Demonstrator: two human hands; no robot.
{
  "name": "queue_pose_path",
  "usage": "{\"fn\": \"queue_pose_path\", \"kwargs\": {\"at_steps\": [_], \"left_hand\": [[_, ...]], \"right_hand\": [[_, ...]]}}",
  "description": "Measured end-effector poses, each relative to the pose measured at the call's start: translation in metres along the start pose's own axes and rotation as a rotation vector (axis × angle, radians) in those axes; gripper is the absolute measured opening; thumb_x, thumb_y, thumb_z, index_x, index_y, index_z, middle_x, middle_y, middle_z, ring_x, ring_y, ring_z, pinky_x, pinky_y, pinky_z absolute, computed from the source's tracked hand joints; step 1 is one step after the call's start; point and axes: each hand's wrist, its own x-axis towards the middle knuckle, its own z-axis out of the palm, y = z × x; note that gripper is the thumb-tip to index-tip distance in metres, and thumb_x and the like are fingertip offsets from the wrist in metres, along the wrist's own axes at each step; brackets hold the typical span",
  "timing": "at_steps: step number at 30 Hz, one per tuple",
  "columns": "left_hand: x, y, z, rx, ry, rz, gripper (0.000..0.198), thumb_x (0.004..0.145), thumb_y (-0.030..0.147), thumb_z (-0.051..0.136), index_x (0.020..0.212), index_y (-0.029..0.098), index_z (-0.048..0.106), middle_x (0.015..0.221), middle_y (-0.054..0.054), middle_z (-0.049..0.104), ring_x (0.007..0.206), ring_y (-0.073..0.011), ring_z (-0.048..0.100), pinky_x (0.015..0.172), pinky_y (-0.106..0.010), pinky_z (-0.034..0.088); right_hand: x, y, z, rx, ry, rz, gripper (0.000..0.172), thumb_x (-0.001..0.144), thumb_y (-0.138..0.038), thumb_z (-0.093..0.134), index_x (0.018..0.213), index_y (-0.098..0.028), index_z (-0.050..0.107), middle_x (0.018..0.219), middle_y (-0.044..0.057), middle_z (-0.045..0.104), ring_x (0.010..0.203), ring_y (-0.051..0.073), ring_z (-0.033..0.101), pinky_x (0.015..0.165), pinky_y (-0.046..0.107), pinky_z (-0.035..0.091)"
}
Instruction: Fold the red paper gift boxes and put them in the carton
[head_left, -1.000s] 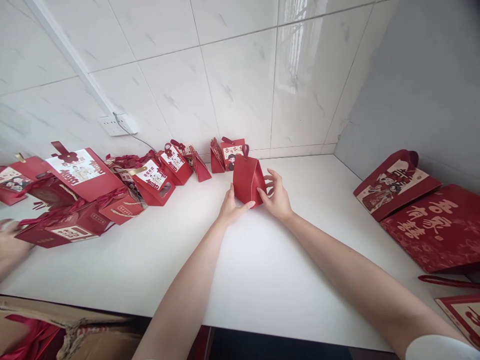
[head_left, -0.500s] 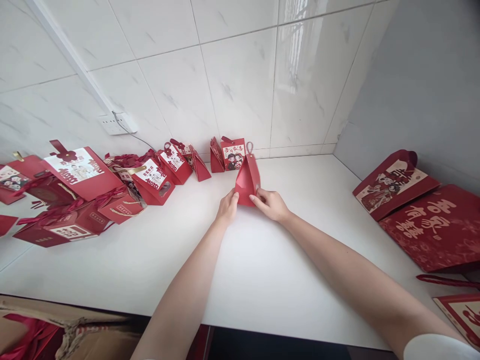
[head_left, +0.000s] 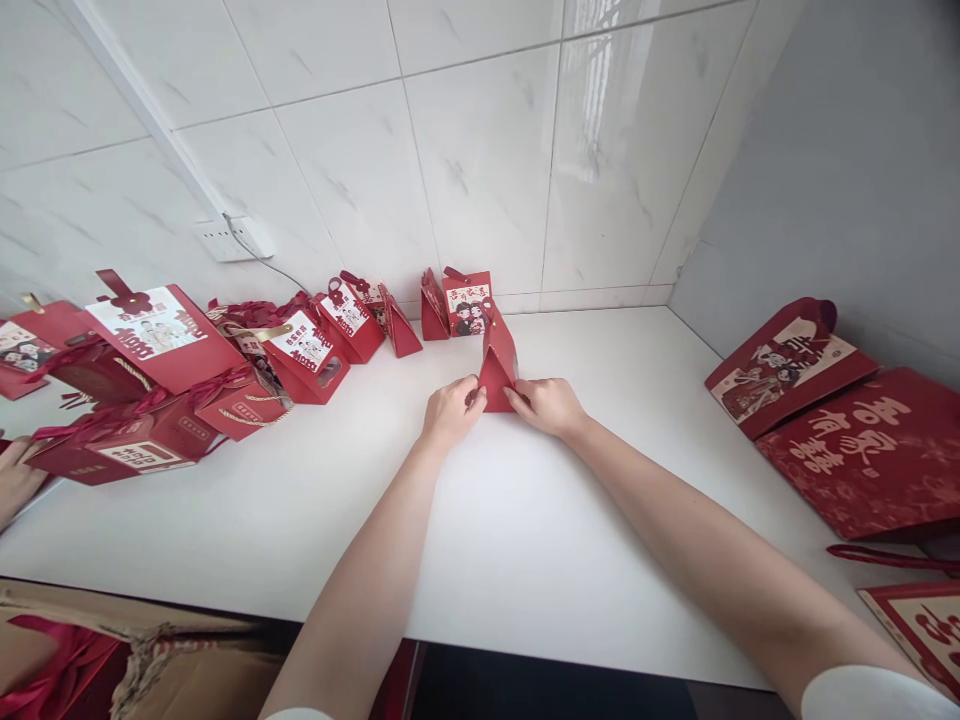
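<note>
A small red gift box (head_left: 498, 372) with a peaked top and a loop at its tip stands upright on the white table (head_left: 517, 520). My left hand (head_left: 451, 410) pinches its lower left edge between thumb and fingers. On the opposite side, my right hand (head_left: 551, 404) grips the lower right edge, thumb toward the front. The box's triangular end faces me. Just behind it stand a red box with a printed couple (head_left: 469, 305) and a narrow red box (head_left: 433, 306).
Several red gift boxes (head_left: 161, 335) crowd the table's left side. Another person's hand (head_left: 19, 478) shows at the left edge. Larger red boxes (head_left: 870, 450) lie at right by the grey panel (head_left: 840, 170). A torn cardboard carton (head_left: 202, 685) sits below the table's front edge.
The open end of the small box now looks closed by a flat red panel. My left hand has shifted slightly left and down. Another person's hand has appeared at far left.
</note>
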Motion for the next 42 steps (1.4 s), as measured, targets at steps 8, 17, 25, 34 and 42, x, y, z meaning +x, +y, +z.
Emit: {"fn": "queue_pose_path", "kwargs": {"at_steps": [8, 17, 25, 34, 42], "left_hand": [[-0.001, 0.011, -0.012, 0.232, -0.068, 0.006, 0.019, 0.088, 0.027, 0.043, 0.083, 0.021, 0.060, 0.079, -0.004, 0.068, 0.067, -0.0183, 0.061, 0.060, -0.029, 0.034], [0.002, 0.015, -0.001, 0.329, -0.013, -0.122, 0.023, 0.086, 0.028, 0.044, 0.087, 0.018, 0.066, 0.076, -0.008, 0.069, 0.068, -0.0231, 0.064, 0.062, -0.031, 0.038], [0.003, -0.002, 0.001, 0.177, -0.167, -0.012, 0.034, 0.093, 0.036, 0.036, 0.082, 0.022, 0.064, 0.074, -0.006, 0.068, 0.066, -0.0206, 0.062, 0.062, -0.030, 0.037], [0.002, 0.009, 0.008, 0.332, -0.164, -0.034, 0.030, 0.089, 0.028, 0.040, 0.088, 0.016, 0.068, 0.076, -0.012, 0.069, 0.071, -0.0260, 0.065, 0.067, -0.034, 0.042], [0.000, 0.012, 0.008, 0.302, -0.089, -0.029, 0.031, 0.092, 0.031, 0.037, 0.088, 0.018, 0.065, 0.075, -0.009, 0.069, 0.066, -0.0240, 0.064, 0.062, -0.032, 0.038]], "right_hand": [[0.001, -0.005, -0.003, -0.098, -0.060, -0.007, 0.043, 0.098, -0.037, 0.029, 0.076, -0.017, 0.062, 0.070, 0.005, 0.067, 0.058, 0.015, 0.058, 0.054, 0.028, 0.021], [-0.001, -0.012, 0.000, -0.073, -0.090, 0.005, 0.041, 0.098, -0.035, 0.030, 0.080, -0.018, 0.061, 0.072, 0.005, 0.068, 0.060, 0.016, 0.060, 0.056, 0.028, 0.024], [0.002, 0.002, -0.002, 0.027, -0.130, 0.042, 0.034, 0.098, -0.036, 0.032, 0.085, -0.021, 0.059, 0.071, 0.002, 0.066, 0.060, 0.016, 0.058, 0.056, 0.027, 0.027], [0.002, 0.002, -0.003, -0.069, -0.146, -0.020, 0.031, 0.098, -0.033, 0.033, 0.088, -0.019, 0.059, 0.079, 0.005, 0.069, 0.064, 0.018, 0.061, 0.058, 0.028, 0.026], [0.002, 0.009, 0.000, 0.068, -0.085, 0.017, 0.030, 0.098, -0.032, 0.031, 0.085, -0.020, 0.056, 0.076, 0.002, 0.067, 0.063, 0.016, 0.058, 0.058, 0.027, 0.028]]}}
